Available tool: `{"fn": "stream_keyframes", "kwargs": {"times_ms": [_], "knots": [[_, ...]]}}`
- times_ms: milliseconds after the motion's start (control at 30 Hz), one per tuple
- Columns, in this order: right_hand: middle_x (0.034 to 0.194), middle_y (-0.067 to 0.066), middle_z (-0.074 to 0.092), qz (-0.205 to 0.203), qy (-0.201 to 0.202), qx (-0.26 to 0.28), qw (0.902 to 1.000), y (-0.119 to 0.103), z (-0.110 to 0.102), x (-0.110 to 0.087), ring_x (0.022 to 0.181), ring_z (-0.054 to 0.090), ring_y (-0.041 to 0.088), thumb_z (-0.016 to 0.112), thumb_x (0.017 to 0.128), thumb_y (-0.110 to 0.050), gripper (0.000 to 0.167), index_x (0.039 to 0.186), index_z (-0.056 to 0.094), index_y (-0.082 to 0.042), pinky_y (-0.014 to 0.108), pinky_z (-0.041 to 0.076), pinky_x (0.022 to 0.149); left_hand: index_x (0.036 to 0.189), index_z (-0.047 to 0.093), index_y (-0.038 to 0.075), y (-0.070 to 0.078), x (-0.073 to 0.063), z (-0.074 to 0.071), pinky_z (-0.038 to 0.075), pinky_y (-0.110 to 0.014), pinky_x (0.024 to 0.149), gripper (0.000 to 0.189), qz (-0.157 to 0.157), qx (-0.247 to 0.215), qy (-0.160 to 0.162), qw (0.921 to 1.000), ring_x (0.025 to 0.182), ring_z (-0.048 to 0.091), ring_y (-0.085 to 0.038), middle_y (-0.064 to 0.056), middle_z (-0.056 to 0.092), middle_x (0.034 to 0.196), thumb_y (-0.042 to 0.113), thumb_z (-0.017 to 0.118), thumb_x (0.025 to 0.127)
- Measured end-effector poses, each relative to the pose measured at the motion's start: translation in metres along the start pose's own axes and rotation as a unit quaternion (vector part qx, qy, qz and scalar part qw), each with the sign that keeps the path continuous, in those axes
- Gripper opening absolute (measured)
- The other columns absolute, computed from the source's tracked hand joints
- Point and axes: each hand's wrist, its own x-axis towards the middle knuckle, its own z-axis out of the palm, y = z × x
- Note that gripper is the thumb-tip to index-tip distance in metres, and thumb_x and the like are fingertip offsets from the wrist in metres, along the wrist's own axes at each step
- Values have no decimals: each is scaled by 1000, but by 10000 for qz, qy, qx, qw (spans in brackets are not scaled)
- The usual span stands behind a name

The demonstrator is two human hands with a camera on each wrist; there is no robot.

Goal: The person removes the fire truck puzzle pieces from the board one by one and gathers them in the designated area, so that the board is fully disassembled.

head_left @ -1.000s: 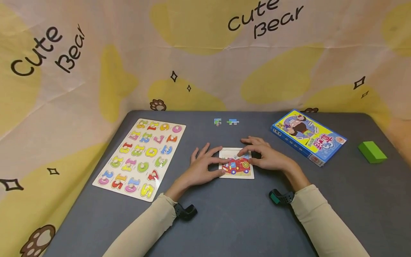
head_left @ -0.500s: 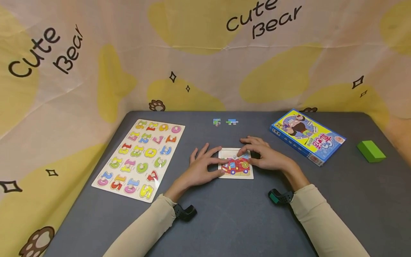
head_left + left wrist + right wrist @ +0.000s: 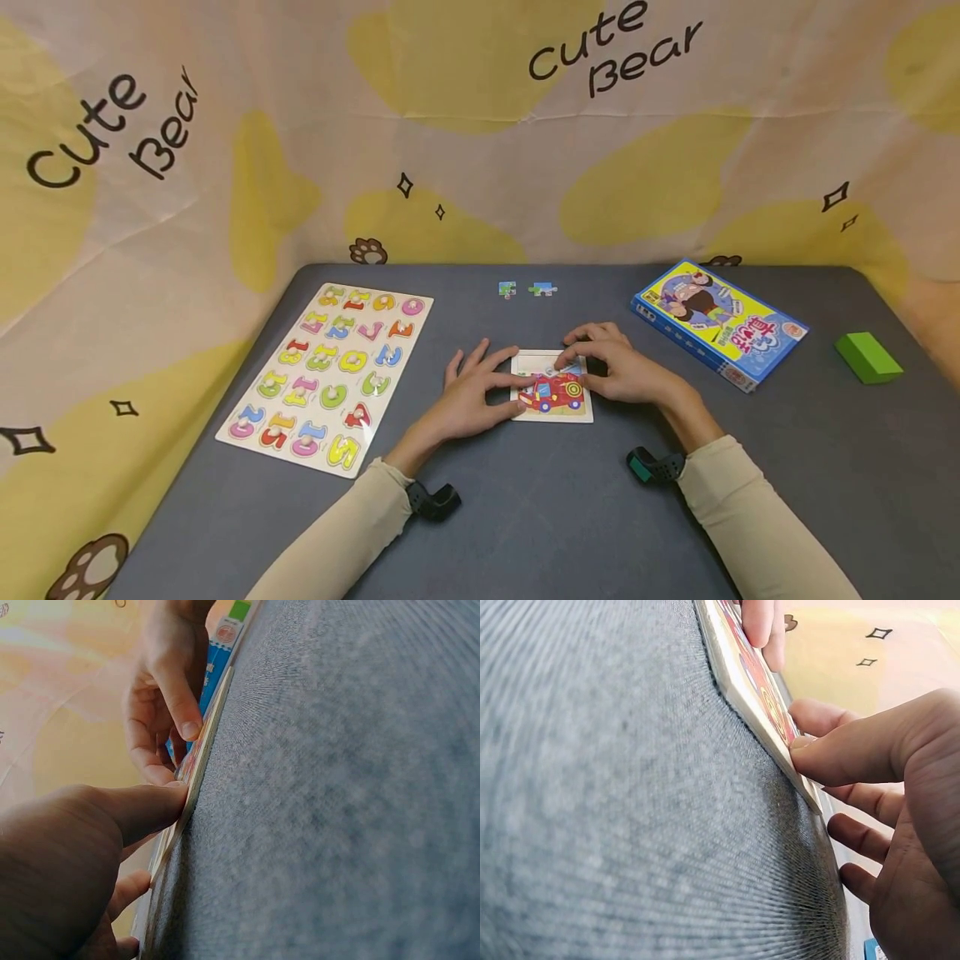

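Observation:
A small framed jigsaw puzzle (image 3: pixel 555 414) with a red vehicle picture lies flat on the dark grey table between both hands. My left hand (image 3: pixel 474 400) comes from its left side, index finger reaching over the picture and thumb at the lower left. My right hand (image 3: pixel 618 367) bends over the right side, its index fingertip on the upper part of the picture and its thumb near the right edge. In the right wrist view the thumb (image 3: pixel 832 759) presses on the board beside a red and yellow part. The fingers cover some of the upper picture.
Two loose jigsaw pieces, a left one (image 3: pixel 507 290) and a right one (image 3: pixel 543 289), lie near the table's back edge. A number board (image 3: pixel 352 361) with knobbed pieces is at left. At right are a blue and yellow box (image 3: pixel 720 325) and a green block (image 3: pixel 868 357).
The head view has shifted slightly, so the whole scene sits a little lower. Both hands stay in the same positions on the puzzle.

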Motion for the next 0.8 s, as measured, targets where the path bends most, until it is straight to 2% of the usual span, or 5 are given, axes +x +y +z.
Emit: {"fn": "stream_keyframes", "kwargs": {"times_ms": [167, 267, 533, 800], "knots": [[123, 5, 60, -108, 59, -103, 9999, -2, 0, 1, 116, 39, 27, 70, 90, -4, 28, 112, 75, -21, 55, 28, 100, 134, 69, 33, 0, -1, 0, -6, -69, 120, 39, -38, -2, -14, 10000, 160, 7, -37, 1, 38, 164, 36, 70, 94], [118, 2, 61, -128, 49, -119, 9998, -4, 0, 1, 112, 40, 23, 71, 90, -5, 28, 112, 75, -21, 51, 28, 96, 133, 69, 33, 0, -1, 0, -5, -69, 120, 39, -21, -13, -7, 10000, 160, 7, -38, 1, 38, 164, 36, 70, 94], [123, 3, 64, 84, 122, -3, 9999, -3, -1, 0, 111, 43, 23, 76, 89, -11, 44, 131, 66, -19, 47, 30, 93, 134, 69, 33, -1, -1, 1, -5, -69, 120, 39, 13, -16, 17, 10000, 160, 8, -38, 1, 38, 164, 36, 69, 95], [123, 4, 66, 173, 225, 107, 9995, 1, -2, 0, 112, 44, 22, 78, 88, -12, 40, 127, 68, -16, 46, 28, 94, 134, 68, 33, 0, -1, -1, -5, -69, 120, 40, 21, -34, -22, 10000, 160, 7, -38, 0, 38, 165, 36, 70, 95]]}}
